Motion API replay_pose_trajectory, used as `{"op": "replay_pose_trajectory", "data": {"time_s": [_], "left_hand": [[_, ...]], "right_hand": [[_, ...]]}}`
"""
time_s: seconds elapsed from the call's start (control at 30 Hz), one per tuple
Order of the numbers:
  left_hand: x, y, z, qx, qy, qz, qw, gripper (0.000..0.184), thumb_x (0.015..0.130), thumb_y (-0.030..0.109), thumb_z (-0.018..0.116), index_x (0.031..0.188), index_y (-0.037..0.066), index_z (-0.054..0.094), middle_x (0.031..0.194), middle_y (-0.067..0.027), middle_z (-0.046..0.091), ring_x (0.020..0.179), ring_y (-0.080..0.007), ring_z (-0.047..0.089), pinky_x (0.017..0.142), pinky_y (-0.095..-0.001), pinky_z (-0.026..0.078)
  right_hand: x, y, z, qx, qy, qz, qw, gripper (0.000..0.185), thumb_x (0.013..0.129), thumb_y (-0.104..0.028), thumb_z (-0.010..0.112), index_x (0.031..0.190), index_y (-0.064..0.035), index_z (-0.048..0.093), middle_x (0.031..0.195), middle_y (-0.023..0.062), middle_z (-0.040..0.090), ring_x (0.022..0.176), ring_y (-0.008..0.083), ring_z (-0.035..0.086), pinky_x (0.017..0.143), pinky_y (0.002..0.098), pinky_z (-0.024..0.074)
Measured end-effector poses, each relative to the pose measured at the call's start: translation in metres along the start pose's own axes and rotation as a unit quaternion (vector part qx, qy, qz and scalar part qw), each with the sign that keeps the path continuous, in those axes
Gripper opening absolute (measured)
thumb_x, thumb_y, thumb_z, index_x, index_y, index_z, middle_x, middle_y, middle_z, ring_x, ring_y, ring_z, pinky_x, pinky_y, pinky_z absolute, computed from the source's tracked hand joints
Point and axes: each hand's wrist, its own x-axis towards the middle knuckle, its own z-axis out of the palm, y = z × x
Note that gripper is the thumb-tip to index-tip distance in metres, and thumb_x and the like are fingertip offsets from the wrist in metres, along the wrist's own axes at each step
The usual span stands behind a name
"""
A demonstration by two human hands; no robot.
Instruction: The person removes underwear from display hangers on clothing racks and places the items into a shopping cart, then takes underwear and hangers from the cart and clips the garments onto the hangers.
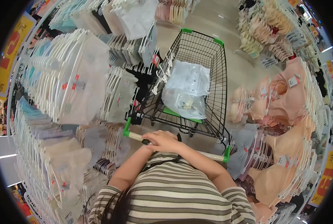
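A black wire shopping cart (216, 80) with green corner pieces stands in front of me. My left hand (159, 134) is closed over its pale handle (210, 156), left of the middle. Across it lies my right hand (162, 143), with curled fingers that partly cover the left. A small dark oval piece (146, 142) shows beside the fingers; its kind is unclear. Inside the cart rest a pale blue-white plastic package (187, 78) and, nearer to me, a clear plastic bag (185, 104) with whitish contents that I cannot make out.
Racks of hanging underwear (88, 74) crowd the cart's left side. On the right hang peach bras (293, 93) and grey garments (243, 147) close to the basket. A pale shiny floor (245, 71) runs ahead between the racks. Yellow-and-red price signs (15, 52) border the view.
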Motion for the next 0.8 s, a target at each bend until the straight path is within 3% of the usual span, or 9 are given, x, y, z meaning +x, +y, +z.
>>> {"op": "replay_pose_trajectory", "data": {"time_s": [0.1, 0.3, 0.5, 0.6, 0.8], "left_hand": [[0.025, -0.008, -0.008, -0.01, -0.006, 0.008, 1.0, 0.016, 0.078, 0.022, 0.058, 0.09, 0.012, 0.063, 0.084, -0.0077, 0.06, 0.086, -0.0254, 0.058, 0.072, -0.0354, 0.048], [0.065, -0.014, -0.015, -0.031, -0.025, 0.027, 0.999, 0.016, 0.078, 0.021, 0.058, 0.09, 0.012, 0.063, 0.084, -0.0076, 0.06, 0.086, -0.0253, 0.058, 0.072, -0.0353, 0.048], [0.09, -0.012, -0.017, -0.03, -0.019, 0.031, 0.999, 0.016, 0.078, 0.021, 0.058, 0.089, 0.012, 0.063, 0.084, -0.0075, 0.06, 0.087, -0.0253, 0.058, 0.072, -0.0353, 0.047], [0.098, -0.012, -0.015, -0.034, -0.016, 0.027, 0.999, 0.015, 0.078, 0.021, 0.058, 0.089, 0.012, 0.063, 0.084, -0.0074, 0.06, 0.087, -0.0253, 0.058, 0.073, -0.0352, 0.047], [0.103, -0.006, -0.012, -0.028, -0.001, 0.013, 1.0, 0.015, 0.077, 0.021, 0.058, 0.089, 0.012, 0.062, 0.085, -0.0073, 0.06, 0.087, -0.0253, 0.057, 0.073, -0.0352, 0.047]], "right_hand": [[0.009, 0.004, -0.026, -0.03, 0.019, -0.01, 0.999, 0.035, 0.079, -0.028, 0.064, 0.111, -0.0158, 0.054, 0.079, 0.0092, 0.06, 0.08, 0.0305, 0.058, 0.073, 0.0411, 0.0437], [0.022, 0.001, -0.073, 0.012, 0.005, 0.08, 0.997, 0.033, 0.078, -0.029, 0.067, 0.106, -0.0156, 0.057, 0.076, 0.0089, 0.061, 0.077, 0.0303, 0.061, 0.07, 0.0403, 0.0447], [0.013, 0.026, -0.071, -0.028, 0.135, 0.014, 0.99, 0.034, 0.071, -0.027, 0.073, 0.099, -0.0113, 0.062, 0.076, 0.009, 0.062, 0.079, 0.0281, 0.061, 0.072, 0.0383, 0.0445], [0.01, 0.031, -0.071, 0.0, 0.141, 0.039, 0.989, 0.034, 0.068, -0.029, 0.074, 0.096, -0.0136, 0.066, 0.086, 0.0053, 0.066, 0.086, 0.0266, 0.06, 0.079, 0.0381, 0.0445], [0.005, 0.032, -0.072, -0.005, 0.162, 0.03, 0.986, 0.035, 0.062, -0.026, 0.077, 0.092, -0.0117, 0.067, 0.094, 0.0047, 0.067, 0.087, 0.0263, 0.06, 0.078, 0.0374, 0.045]]}}
